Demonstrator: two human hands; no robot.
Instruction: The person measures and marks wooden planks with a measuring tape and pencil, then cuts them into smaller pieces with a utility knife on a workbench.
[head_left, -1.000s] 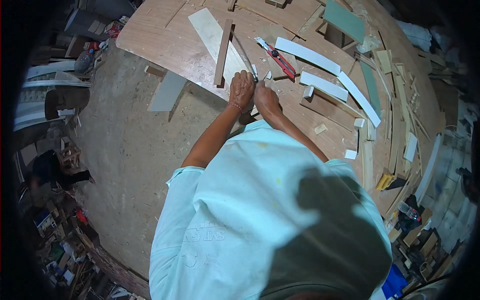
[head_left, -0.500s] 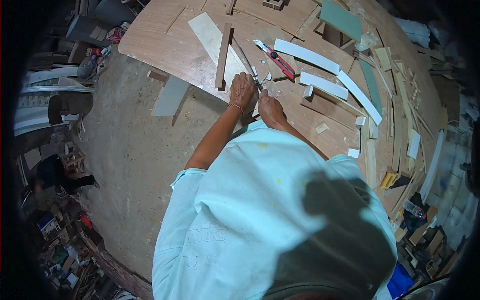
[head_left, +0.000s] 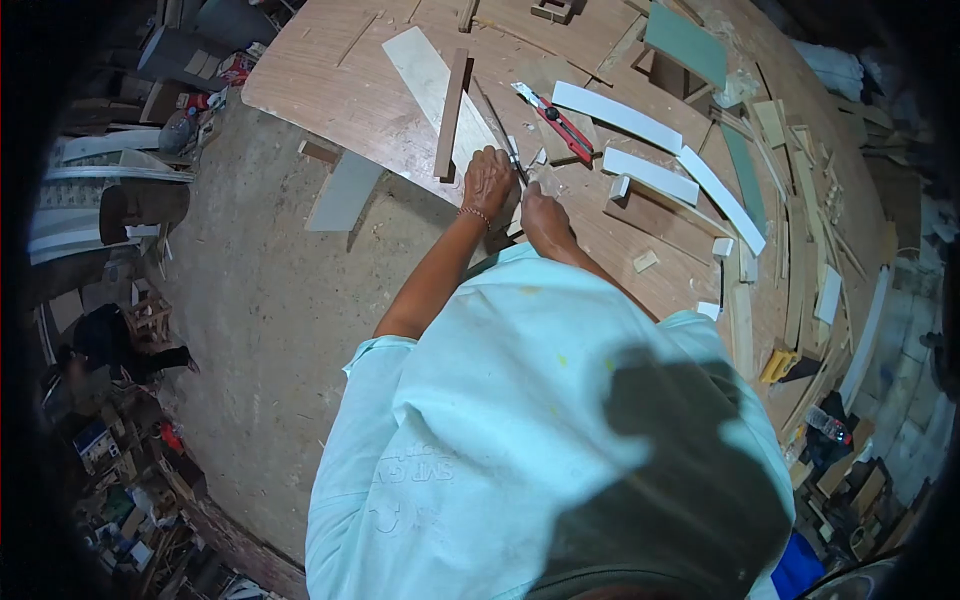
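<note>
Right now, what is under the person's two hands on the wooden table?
Under the left hand and right hand a thin strip runs along the wooden table; the part beneath both hands is covered.

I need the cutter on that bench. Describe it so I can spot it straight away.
Start at the big brown plywood worktop and find the person's two hands, left hand and right hand. Just beyond them, beside the long curved white strips, lies the red-and-black utility knife. It is the only red thing among the wood pieces.
</note>
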